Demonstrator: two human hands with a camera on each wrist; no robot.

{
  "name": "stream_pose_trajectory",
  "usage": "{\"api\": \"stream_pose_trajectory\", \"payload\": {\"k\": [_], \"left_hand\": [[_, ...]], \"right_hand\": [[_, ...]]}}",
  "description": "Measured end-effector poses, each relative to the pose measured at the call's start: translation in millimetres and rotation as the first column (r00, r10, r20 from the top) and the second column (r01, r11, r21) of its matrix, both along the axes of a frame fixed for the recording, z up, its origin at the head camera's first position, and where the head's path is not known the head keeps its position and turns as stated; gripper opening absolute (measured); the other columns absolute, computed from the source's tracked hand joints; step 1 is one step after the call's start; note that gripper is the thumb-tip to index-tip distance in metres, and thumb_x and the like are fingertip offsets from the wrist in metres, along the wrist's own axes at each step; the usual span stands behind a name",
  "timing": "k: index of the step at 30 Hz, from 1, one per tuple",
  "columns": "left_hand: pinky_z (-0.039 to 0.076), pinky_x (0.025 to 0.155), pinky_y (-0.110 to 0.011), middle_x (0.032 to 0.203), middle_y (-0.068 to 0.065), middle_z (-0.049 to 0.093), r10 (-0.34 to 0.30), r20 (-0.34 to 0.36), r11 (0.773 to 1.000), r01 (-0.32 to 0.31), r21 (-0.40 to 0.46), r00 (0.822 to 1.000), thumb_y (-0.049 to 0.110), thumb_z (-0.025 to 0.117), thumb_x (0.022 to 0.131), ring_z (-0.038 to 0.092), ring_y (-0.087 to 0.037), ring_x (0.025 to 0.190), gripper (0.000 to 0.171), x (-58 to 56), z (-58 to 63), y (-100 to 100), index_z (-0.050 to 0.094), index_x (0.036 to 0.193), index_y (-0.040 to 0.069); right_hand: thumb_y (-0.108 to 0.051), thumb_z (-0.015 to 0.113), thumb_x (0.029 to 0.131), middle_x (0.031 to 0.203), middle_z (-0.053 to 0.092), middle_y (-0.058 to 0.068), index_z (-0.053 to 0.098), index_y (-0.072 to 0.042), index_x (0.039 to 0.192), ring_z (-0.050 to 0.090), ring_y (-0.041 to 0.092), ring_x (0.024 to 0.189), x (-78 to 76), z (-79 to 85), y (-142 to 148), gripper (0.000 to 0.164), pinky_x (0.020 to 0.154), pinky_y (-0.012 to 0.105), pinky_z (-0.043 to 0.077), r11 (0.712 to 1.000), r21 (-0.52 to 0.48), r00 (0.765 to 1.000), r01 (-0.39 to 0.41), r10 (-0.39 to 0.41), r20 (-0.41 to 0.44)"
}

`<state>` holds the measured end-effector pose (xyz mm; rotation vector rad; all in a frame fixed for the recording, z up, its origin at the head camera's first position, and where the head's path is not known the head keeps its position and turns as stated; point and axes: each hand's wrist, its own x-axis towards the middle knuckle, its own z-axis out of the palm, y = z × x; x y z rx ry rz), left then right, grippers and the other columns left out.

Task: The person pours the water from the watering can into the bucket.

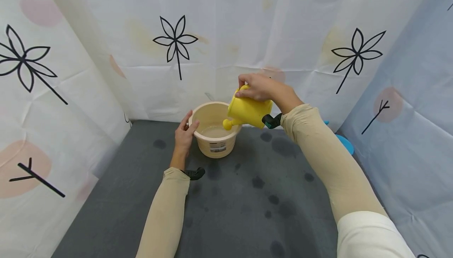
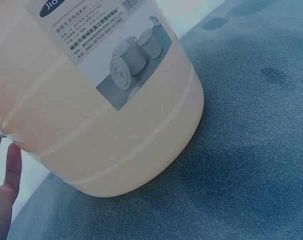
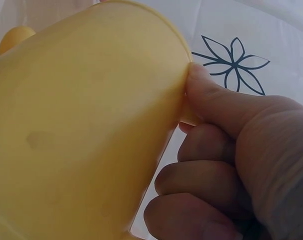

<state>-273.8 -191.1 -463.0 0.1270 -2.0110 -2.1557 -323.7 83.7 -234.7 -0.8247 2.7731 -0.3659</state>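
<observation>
A cream plastic bucket (image 1: 216, 148) stands upright on the dark grey table, its printed label (image 2: 116, 55) facing me. My left hand (image 1: 184, 134) grips the left side of its rim; in the left wrist view only part of the hand (image 2: 4, 185) shows at the left edge. Over the right side of the bucket my right hand (image 1: 260, 87) holds a yellow watering can (image 1: 249, 110) by its handle, fingers curled and thumb against the can. The can is tilted, its round spout head (image 1: 227, 124) pointing down over the bucket's opening. I cannot tell whether water is flowing.
Dark wet spots (image 1: 258, 182) dot the dark grey table (image 1: 226, 218). A blue object (image 1: 345, 144) shows at the right edge, partly hidden behind my right arm. White cloth walls (image 1: 226, 34) with flower drawings enclose the back and sides.
</observation>
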Motion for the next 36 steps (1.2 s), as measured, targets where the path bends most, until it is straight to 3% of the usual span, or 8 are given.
{"api": "stream_pose_trajectory", "payload": {"k": [6, 10, 14, 20, 25, 32, 36], "left_hand": [[0.051, 0.075, -0.014, 0.123, -0.006, 0.063, 0.024, -0.003, 1.0, -0.024, -0.007, 1.0, 0.039, 0.072, 0.096, 0.062, -0.004, 0.094, 0.059, -10.1, -18.4, -1, 0.05, 0.15, 0.041], [0.051, 0.075, -0.014, 0.132, -0.015, 0.062, 0.045, -0.02, 0.999, -0.046, -0.03, 0.999, 0.043, 0.072, 0.095, 0.063, -0.006, 0.096, 0.058, -11.1, -21.6, 0, 0.051, 0.149, 0.043], [0.051, 0.074, -0.014, 0.137, -0.014, 0.061, 0.061, -0.03, 0.998, -0.062, -0.032, 0.998, 0.044, 0.073, 0.094, 0.064, -0.013, 0.1, 0.057, -11.4, -20.9, 0, 0.053, 0.148, 0.042], [0.051, 0.076, -0.013, 0.145, -0.013, 0.059, 0.047, -0.017, 0.999, -0.048, -0.015, 0.999, 0.042, 0.072, 0.095, 0.063, -0.012, 0.105, 0.058, -11.1, -18.8, -1, 0.051, 0.149, 0.042], [0.051, 0.075, -0.013, 0.138, -0.017, 0.061, 0.022, 0.005, 1.0, -0.022, -0.001, 1.0, 0.039, 0.071, 0.096, 0.063, -0.003, 0.095, 0.059, -9.6, -14.8, -2, 0.049, 0.151, 0.04], [0.051, 0.074, -0.015, 0.123, -0.007, 0.065, 0.01, 0.018, 1.0, -0.01, -0.023, 1.0, 0.029, 0.069, 0.098, 0.062, 0.0, 0.087, 0.06, 8.5, 10.9, 3, 0.047, 0.154, 0.029], [0.051, 0.074, -0.015, 0.132, -0.014, 0.064, 0.006, 0.015, 1.0, -0.006, -0.017, 1.0, 0.029, 0.069, 0.098, 0.062, 0.0, 0.088, 0.06, 9.1, 11.3, 3, 0.047, 0.154, 0.029]], "right_hand": [[-0.037, 0.058, 0.105, 0.11, 0.059, 0.013, 0.052, -0.009, 0.116, 0.053, 0.026, 0.09, 0.4, 0.5, -3, 0.03, 0.079, 0.035, 0.045, 1.0, 0.022, 1.0, 0.009, -0.009, 0.013], [-0.037, 0.058, 0.104, 0.109, 0.058, 0.012, 0.053, -0.01, 0.116, 0.053, 0.026, 0.09, 1.0, 0.8, -5, 0.03, 0.079, 0.035, 0.045, 0.999, 0.037, 1.0, 0.012, -0.012, 0.011], [-0.038, 0.057, 0.105, 0.109, 0.058, 0.012, 0.053, -0.01, 0.117, 0.052, 0.026, 0.09, 1.8, 2.4, -8, 0.03, 0.079, 0.035, 0.044, 0.999, 0.041, 1.0, 0.005, -0.005, 0.01], [-0.037, 0.058, 0.104, 0.109, 0.059, 0.012, 0.054, -0.01, 0.116, 0.052, 0.025, 0.09, 2.6, 4.2, -11, 0.029, 0.078, 0.034, 0.044, 0.999, 0.044, 1.0, -0.001, 0.001, -0.001], [-0.037, 0.061, 0.103, 0.109, 0.059, 0.01, 0.056, -0.011, 0.114, 0.052, 0.025, 0.092, 2.3, 4.5, -15, 0.029, 0.079, 0.034, 0.045, 0.999, 0.036, 1.0, 0.012, -0.013, 0.015], [-0.038, 0.062, 0.102, 0.109, 0.059, 0.01, 0.057, -0.011, 0.114, 0.052, 0.026, 0.094, 2.3, 5.8, -18, 0.03, 0.08, 0.035, 0.045, 0.999, 0.046, 1.0, 0.02, -0.021, 0.017], [-0.038, 0.062, 0.102, 0.109, 0.059, 0.01, 0.057, -0.011, 0.114, 0.052, 0.025, 0.092, 1.3, 5.4, -21, 0.03, 0.079, 0.034, 0.044, 0.999, 0.051, 1.0, 0.014, -0.015, 0.018]]}}
